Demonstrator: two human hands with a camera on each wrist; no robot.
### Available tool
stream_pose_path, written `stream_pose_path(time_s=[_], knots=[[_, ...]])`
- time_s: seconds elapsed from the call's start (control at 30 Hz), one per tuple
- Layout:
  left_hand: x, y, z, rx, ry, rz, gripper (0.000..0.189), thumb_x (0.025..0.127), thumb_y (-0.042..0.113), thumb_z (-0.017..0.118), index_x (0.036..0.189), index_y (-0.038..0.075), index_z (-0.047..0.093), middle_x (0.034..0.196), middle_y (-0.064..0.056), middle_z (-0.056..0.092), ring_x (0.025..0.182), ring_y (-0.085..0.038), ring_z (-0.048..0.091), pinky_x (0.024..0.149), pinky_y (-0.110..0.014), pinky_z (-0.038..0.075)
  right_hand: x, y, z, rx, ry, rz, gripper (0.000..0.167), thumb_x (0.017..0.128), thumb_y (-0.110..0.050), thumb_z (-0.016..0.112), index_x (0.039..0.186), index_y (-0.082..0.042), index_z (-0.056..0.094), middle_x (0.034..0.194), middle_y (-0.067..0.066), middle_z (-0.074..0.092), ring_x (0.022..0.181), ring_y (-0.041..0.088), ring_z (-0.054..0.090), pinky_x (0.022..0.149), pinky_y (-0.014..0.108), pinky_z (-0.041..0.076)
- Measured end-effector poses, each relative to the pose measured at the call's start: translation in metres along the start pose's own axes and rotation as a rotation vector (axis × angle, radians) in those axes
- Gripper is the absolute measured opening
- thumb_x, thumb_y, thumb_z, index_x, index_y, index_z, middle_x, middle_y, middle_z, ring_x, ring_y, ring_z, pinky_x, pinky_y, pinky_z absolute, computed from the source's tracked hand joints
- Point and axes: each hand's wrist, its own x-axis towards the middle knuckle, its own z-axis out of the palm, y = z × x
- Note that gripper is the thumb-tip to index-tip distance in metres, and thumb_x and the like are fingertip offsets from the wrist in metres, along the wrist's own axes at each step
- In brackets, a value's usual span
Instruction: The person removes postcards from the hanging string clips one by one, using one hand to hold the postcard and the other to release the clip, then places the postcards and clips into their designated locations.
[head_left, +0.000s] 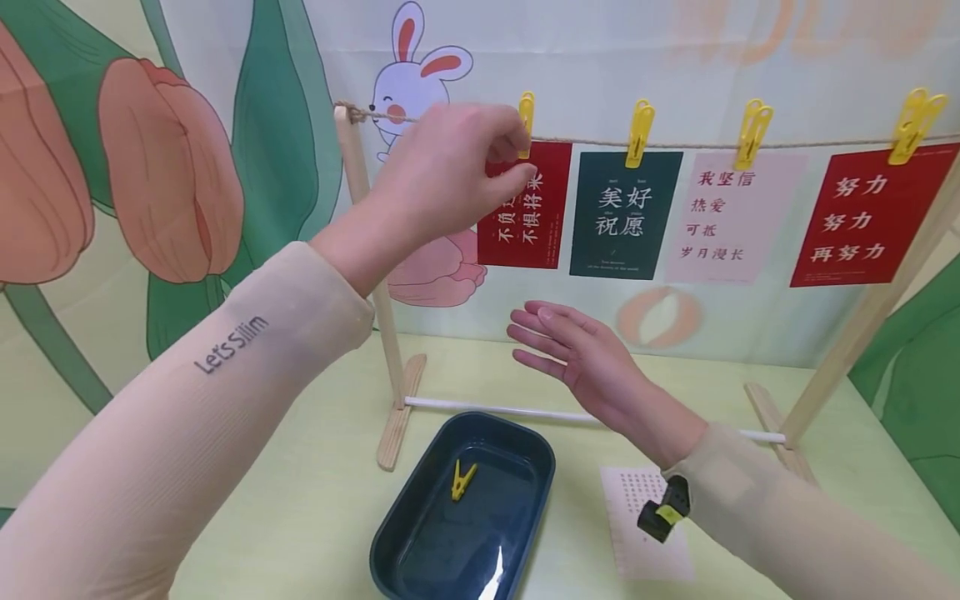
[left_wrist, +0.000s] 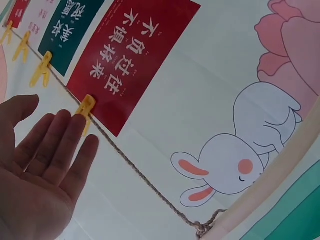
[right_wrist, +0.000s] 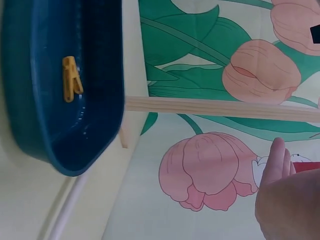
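My left hand (head_left: pixel 453 171) is beside the yellow clothespin (head_left: pixel 527 108) that clips the leftmost red card (head_left: pixel 558 212) to a twine line. In the left wrist view its fingers (left_wrist: pixel 55 145) are loosely extended near that clothespin (left_wrist: pixel 87 106), the thumb apart, with nothing pinched between them. Below the cards my right hand (head_left: pixel 588 358) hangs in the air, fingers straight, holding nothing. Along the twine (left_wrist: pixel 145 177) also hang a dark green card (head_left: pixel 622 250), a pink card (head_left: pixel 712 225) and another red card (head_left: pixel 862 217), each under a yellow clothespin.
A dark blue tray (head_left: pixel 382 533) on the table holds one yellow clothespin (head_left: pixel 462 481). Wooden posts (head_left: pixel 386 325) with a white rod (head_left: pixel 517 410) between them support the line. A printed sheet (head_left: pixel 626 542) lies right of the tray. Behind hangs a backdrop (head_left: pixel 300 125) with tulips and a rabbit.
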Motion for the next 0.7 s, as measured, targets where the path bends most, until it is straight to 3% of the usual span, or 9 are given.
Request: stream_pose_path(time_s=[0.17, 0.33, 0.5, 0.7], knots=[[0.006, -0.005, 0.0, 0.017, 0.081, 0.057, 0.031, 0.105, 0.026, 0.069, 0.13, 0.009, 0.072, 0.131, -0.006, 0.073, 0.121, -0.019, 0.069, 0.104, -0.031, 0.054, 0.01, -0.005, 0.002, 0.026, 0.007, -0.005, 0.053, 0.113, -0.03, 0.054, 0.16, -0.006, 0.044, 0.158, 0.013, 0.056, 0.144, 0.03, 0.056, 0.109, 0.038, 0.053], [0.011, -0.012, 0.002, 0.034, 0.129, 0.068, 0.041, 0.105, 0.028, 0.068, 0.143, 0.013, 0.065, 0.142, -0.005, 0.066, 0.13, -0.018, 0.064, 0.107, -0.03, 0.053, 0.019, -0.006, 0.004, 0.053, 0.014, -0.004, 0.054, 0.113, -0.029, 0.055, 0.16, -0.007, 0.042, 0.159, 0.012, 0.055, 0.145, 0.031, 0.055, 0.111, 0.041, 0.051], [0.018, -0.019, 0.008, 0.054, 0.12, 0.031, 0.059, 0.105, 0.036, 0.066, 0.159, 0.019, 0.051, 0.156, -0.002, 0.056, 0.139, -0.017, 0.056, 0.112, -0.028, 0.049, 0.029, -0.004, 0.006, 0.079, 0.046, -0.009, 0.055, 0.112, -0.03, 0.057, 0.161, -0.008, 0.042, 0.159, 0.011, 0.054, 0.145, 0.029, 0.055, 0.112, 0.041, 0.051], [0.028, -0.024, 0.011, 0.035, 0.066, -0.047, 0.067, 0.106, 0.039, 0.064, 0.165, 0.019, 0.04, 0.161, -0.003, 0.05, 0.142, -0.017, 0.055, 0.112, -0.032, 0.049, 0.04, -0.004, 0.01, 0.133, 0.08, -0.006, 0.056, 0.112, -0.03, 0.057, 0.161, -0.011, 0.041, 0.16, 0.01, 0.053, 0.145, 0.029, 0.055, 0.11, 0.04, 0.052]])
